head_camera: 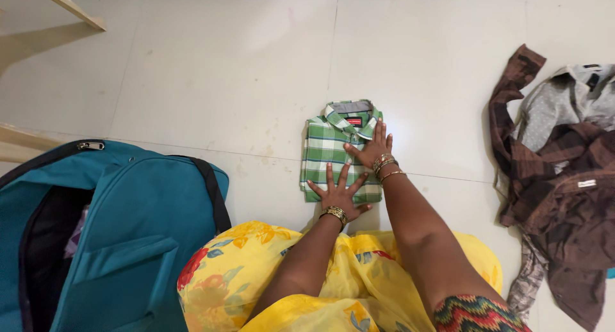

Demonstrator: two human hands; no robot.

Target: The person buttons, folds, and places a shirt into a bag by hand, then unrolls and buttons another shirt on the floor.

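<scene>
Yellow flowered cloth (333, 287) over your lap fills the near edge of the view, and both your arms reach out across it to the tiled floor (211, 69).

Your left hand (337, 192) lies flat with fingers spread wide, palm down on the near edge of the folded shirt (323, 154), holding nothing. Your right hand (373, 148) is likewise flat and spread, pressing the shirt's upper right part just below the collar (349, 111). Bangles (386, 165) ring both wrists.

That green and white checked shirt sits on the floor straight ahead of your knees, folded into a neat rectangle with the collar on the far side.

It looks light, soft and limp, with only the collar giving any stiffness; I judge the fold would slump open if you lifted it by one corner. Better to slide flat fingers under the two long side edges, or under the near edge with the other palm on top, so the layers stay stacked. Smooth tile should let it slide easily.

Toward the floor's left near corner stands an open teal bag (122, 236), its zip undone and dark inside. By the right edge, well apart from the shirt, lies a loose heap of brown and grey clothes (564, 178). A pale wooden rail (70, 7) crosses the far left corner.
</scene>
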